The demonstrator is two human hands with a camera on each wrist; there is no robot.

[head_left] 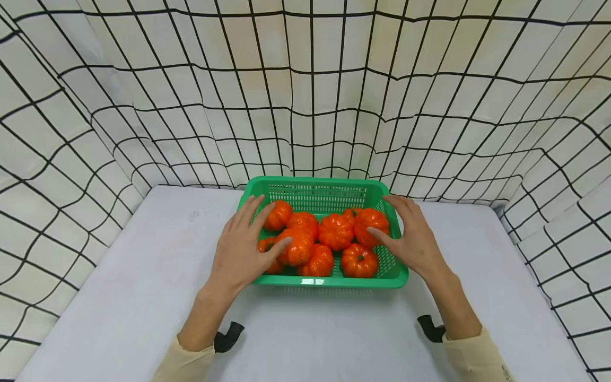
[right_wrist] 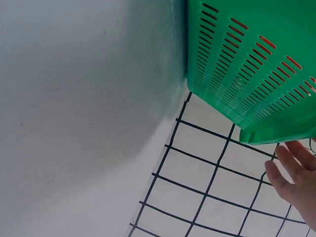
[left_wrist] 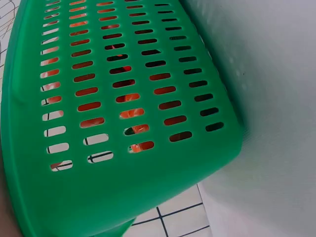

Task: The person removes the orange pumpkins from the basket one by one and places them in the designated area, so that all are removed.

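Against grid-patterned cloth walls, on a pale table [head_left: 143, 276], a green basket [head_left: 324, 281] of orange pumpkins [head_left: 336, 231] sits between the left hand [head_left: 241, 246] and right hand [head_left: 411, 237], fingers spread straight against its sides, gripping nothing.

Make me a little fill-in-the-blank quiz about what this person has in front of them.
1. The small pumpkins lie inside a ____ plastic basket.
2. The pumpkins are ____ in colour.
3. The left hand and the right hand are at opposite ____ of the basket.
4. The cloth behind the table bears a black ____ pattern.

Missing words: green; orange; sides; grid
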